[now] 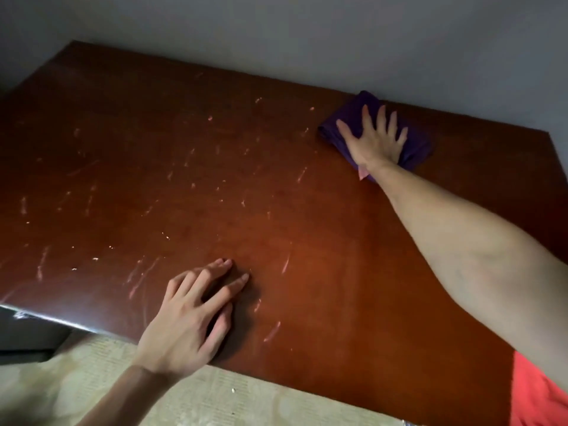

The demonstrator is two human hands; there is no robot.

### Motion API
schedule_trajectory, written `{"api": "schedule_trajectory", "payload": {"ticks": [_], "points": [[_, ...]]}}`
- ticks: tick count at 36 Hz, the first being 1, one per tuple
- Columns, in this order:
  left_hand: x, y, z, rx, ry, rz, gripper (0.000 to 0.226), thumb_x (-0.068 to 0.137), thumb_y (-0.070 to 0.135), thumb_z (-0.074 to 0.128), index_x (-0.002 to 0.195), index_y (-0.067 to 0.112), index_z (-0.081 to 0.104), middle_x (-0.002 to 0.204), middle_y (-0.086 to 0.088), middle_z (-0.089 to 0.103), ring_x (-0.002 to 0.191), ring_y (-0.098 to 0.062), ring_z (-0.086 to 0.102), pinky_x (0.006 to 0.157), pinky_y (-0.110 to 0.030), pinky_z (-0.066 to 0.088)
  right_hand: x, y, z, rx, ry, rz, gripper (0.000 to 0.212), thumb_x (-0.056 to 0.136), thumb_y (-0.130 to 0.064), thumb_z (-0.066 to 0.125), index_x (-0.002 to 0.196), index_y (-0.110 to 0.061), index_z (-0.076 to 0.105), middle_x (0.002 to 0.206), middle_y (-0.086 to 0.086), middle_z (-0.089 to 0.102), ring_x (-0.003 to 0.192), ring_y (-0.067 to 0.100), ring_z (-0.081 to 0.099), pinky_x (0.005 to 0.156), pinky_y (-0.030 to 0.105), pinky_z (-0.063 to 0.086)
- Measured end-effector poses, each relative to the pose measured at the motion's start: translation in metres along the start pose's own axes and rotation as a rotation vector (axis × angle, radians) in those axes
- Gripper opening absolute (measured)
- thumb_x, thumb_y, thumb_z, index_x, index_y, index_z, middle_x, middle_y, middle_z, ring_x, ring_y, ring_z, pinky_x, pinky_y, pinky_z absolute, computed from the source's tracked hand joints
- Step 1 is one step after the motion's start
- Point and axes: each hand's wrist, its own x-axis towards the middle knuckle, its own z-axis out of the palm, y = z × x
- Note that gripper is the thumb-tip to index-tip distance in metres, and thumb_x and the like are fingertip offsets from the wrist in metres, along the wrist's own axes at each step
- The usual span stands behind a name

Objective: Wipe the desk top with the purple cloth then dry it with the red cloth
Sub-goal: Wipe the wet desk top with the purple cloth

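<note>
We are in the wiping step. The right hand (pixel 375 139) lies flat on the purple cloth (pixel 415 150), fingers straight and spread, pressing it onto the desk top (pixel 276 186) at the far right, close to the wall (pixel 338 35). The cloth sits bunched under the palm; a pale tag or corner shows at the wrist side. The left hand (pixel 190 315) rests on the near edge of the desk, fingers extended and slightly parted, holding nothing — we judge it serves as a brace.

To do this step well, we keep the palm flat so pressure spreads across the whole cloth, and we work in overlapping passes from the wall side toward the near edge. Pale streaks and specks (pixel 135 192) cover the left and middle of the surface — that area appears to need the most passes. The red cloth is not in view.
</note>
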Motion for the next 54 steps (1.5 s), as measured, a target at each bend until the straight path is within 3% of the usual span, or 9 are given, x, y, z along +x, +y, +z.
{"api": "schedule_trajectory", "payload": {"ticks": [6, 11, 17, 23, 30, 33, 38, 42, 54], "points": [[-0.001, 0.000, -0.002, 0.004, 0.019, 0.008, 0.048, 0.101, 0.041, 0.034, 0.143, 0.027, 0.054, 0.144, -0.005, 0.051, 0.131, -0.023, 0.047, 0.105, -0.042, 0.033, -0.106, -0.024, 0.022, -0.049, 0.063, -0.169, 0.086, 0.090, -0.085, 0.020, 0.162, -0.037, 0.019, 0.172, 0.001, 0.014, 0.159, 0.025, 0.008, 0.126, 0.053, 0.006], [-0.003, 0.001, 0.000, -0.044, 0.141, 0.032, 0.050, 0.099, 0.042, 0.037, 0.138, 0.015, 0.052, 0.131, -0.004, 0.052, 0.117, -0.026, 0.050, 0.101, -0.040, 0.033, -0.217, -0.050, 0.043, -0.062, 0.130, -0.266, 0.091, 0.085, -0.085, 0.015, 0.159, -0.035, 0.031, 0.169, 0.003, 0.027, 0.157, 0.026, 0.021, 0.124, 0.054, 0.017], [-0.011, 0.000, 0.001, -0.084, 0.310, -0.006, 0.037, 0.097, 0.041, 0.042, 0.102, 0.006, 0.051, 0.097, -0.011, 0.042, 0.086, -0.031, 0.045, 0.078, -0.045, 0.039, -0.328, -0.068, 0.056, -0.080, 0.082, -0.291, 0.088, 0.088, -0.083, 0.011, 0.163, -0.037, 0.013, 0.173, -0.001, 0.008, 0.160, 0.023, 0.004, 0.126, 0.053, 0.010], [-0.011, -0.009, -0.015, -0.168, 0.341, -0.008, 0.030, 0.097, 0.041, 0.042, 0.100, 0.013, 0.051, 0.098, 0.000, 0.038, 0.087, -0.024, 0.041, 0.076, -0.039, 0.032, -0.372, -0.066, 0.057, -0.095, 0.034, -0.365, 0.089, 0.088, -0.085, 0.022, 0.163, -0.039, 0.007, 0.173, -0.004, -0.001, 0.160, 0.020, -0.005, 0.127, 0.052, 0.003], [-0.014, -0.070, -0.035, 0.110, 0.183, 0.148, 0.044, 0.097, 0.046, 0.038, 0.116, 0.013, 0.061, 0.104, -0.006, 0.054, 0.093, -0.031, 0.051, 0.082, -0.044, 0.037, -0.326, -0.056, 0.043, -0.142, -0.054, -0.675, 0.088, 0.088, -0.085, 0.034, 0.162, -0.041, 0.015, 0.173, -0.006, 0.004, 0.160, 0.018, 0.001, 0.127, 0.050, 0.008], [-0.012, -0.080, -0.037, 0.093, 0.195, 0.127, 0.046, 0.096, 0.045, 0.040, 0.123, 0.014, 0.060, 0.115, -0.003, 0.053, 0.098, -0.028, 0.050, 0.087, -0.042, 0.036, -0.285, -0.052, 0.033, -0.155, -0.133, -0.822, 0.085, 0.090, -0.082, 0.039, 0.162, -0.043, 0.014, 0.173, -0.008, 0.002, 0.159, 0.015, -0.002, 0.127, 0.043, 0.002], [-0.012, -0.077, -0.035, 0.067, 0.095, 0.105, 0.047, 0.097, 0.046, 0.040, 0.132, 0.020, 0.058, 0.137, 0.001, 0.055, 0.108, -0.024, 0.054, 0.094, -0.040, 0.038, -0.210, -0.050, 0.025, -0.169, -0.154, -0.987, 0.084, 0.090, -0.083, 0.032, 0.161, -0.040, 0.019, 0.173, -0.006, 0.008, 0.159, 0.017, 0.004, 0.128, 0.044, 0.010], [-0.013, -0.079, -0.038, 0.042, 0.052, 0.096, 0.048, 0.100, 0.045, 0.038, 0.138, 0.022, 0.056, 0.144, 0.002, 0.051, 0.115, -0.021, 0.052, 0.098, -0.037, 0.036, -0.143, -0.055, 0.021, -0.195, -0.137, -0.985, 0.084, 0.090, -0.084, 0.025, 0.161, -0.040, 0.021, 0.172, -0.005, 0.011, 0.159, 0.019, 0.010, 0.127, 0.049, 0.016], [-0.010, -0.087, -0.036, -0.038, -0.048, 0.060, 0.052, 0.097, 0.041, 0.040, 0.146, 0.029, 0.051, 0.157, 0.008, 0.041, 0.135, -0.012, 0.048, 0.101, -0.040, 0.038, 0.034, -0.075, 0.007, -0.146, -0.172, -0.744, 0.089, 0.083, -0.092, 0.014, 0.160, -0.048, 0.014, 0.172, -0.009, 0.007, 0.159, 0.015, 0.003, 0.128, 0.046, 0.006]]}}
